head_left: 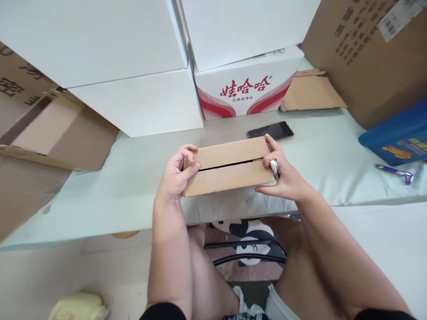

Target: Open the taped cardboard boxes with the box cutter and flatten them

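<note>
A small brown cardboard box (228, 166) lies on the pale green table (133, 178) near its front edge, its two top flaps folded down with a dark slit between them. My left hand (176, 175) grips the box's left end, thumb pressed on the top flap. My right hand (283, 173) holds the right end, index finger stretched along the far flap. A small white object (274, 168) is pinched in the right hand's fingers against the box.
A black phone (270, 130) lies just behind the box. White cartons (140, 102) and one with red print (247, 89) stand at the back. Brown cartons sit at left (50, 133) and right (370, 58). A blue box (396, 138) and a purple tool (395, 172) lie at right.
</note>
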`<state>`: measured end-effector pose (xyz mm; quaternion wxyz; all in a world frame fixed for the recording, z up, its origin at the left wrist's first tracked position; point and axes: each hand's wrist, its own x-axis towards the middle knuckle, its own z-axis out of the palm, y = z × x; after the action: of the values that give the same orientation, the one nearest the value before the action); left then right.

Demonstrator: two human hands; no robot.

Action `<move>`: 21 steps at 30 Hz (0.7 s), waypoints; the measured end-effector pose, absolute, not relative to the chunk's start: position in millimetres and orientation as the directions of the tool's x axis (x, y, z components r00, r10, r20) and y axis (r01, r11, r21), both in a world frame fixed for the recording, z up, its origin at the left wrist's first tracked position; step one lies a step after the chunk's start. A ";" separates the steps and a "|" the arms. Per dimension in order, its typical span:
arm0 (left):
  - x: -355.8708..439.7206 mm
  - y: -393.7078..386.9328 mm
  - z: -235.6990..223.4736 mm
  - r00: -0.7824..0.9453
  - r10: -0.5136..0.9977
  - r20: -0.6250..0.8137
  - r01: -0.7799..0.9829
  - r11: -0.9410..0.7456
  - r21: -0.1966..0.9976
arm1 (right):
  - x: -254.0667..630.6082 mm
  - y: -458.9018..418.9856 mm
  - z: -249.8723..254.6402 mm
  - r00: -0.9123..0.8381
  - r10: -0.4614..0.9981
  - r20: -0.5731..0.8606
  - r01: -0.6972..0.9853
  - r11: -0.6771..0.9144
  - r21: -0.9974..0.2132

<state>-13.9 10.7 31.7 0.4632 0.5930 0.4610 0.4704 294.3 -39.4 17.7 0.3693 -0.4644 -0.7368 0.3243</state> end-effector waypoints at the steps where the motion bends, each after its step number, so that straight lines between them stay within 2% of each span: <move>1: -14.2 11.1 31.8 0.136 0.982 0.133 0.113 -0.149 0.982 | 294.0 -38.6 16.5 -0.291 0.931 0.221 0.423 0.333 -0.843; 4: -13.8 11.5 32.0 0.138 0.981 0.135 0.118 -0.152 0.981 | 293.5 -34.9 14.5 -0.275 0.943 0.190 0.370 0.286 -0.884; 11: -14.1 12.7 31.3 0.094 0.992 0.082 0.047 -0.087 0.995 | 288.9 -33.3 12.7 -0.298 0.901 0.315 0.409 0.419 -0.811; 16: -11.8 8.4 29.4 0.163 0.985 0.049 -0.061 -0.039 0.997 | 287.6 -38.8 11.6 -0.110 0.928 0.356 0.318 0.372 -0.872; 18: -9.1 3.9 29.1 0.244 0.969 0.045 -0.109 -0.018 0.994 | 288.6 -39.7 15.5 -0.010 0.968 0.250 0.215 0.246 -0.945; 21: -4.7 -2.4 29.6 0.317 0.947 0.048 -0.142 -0.003 0.990 | 288.1 -40.7 23.4 0.088 0.995 -0.039 -0.003 -0.039 -0.999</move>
<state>-4.7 -2.4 29.6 0.6018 0.5444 0.3695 0.4526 288.1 -40.7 23.4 0.5122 -0.5309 -0.4673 0.4873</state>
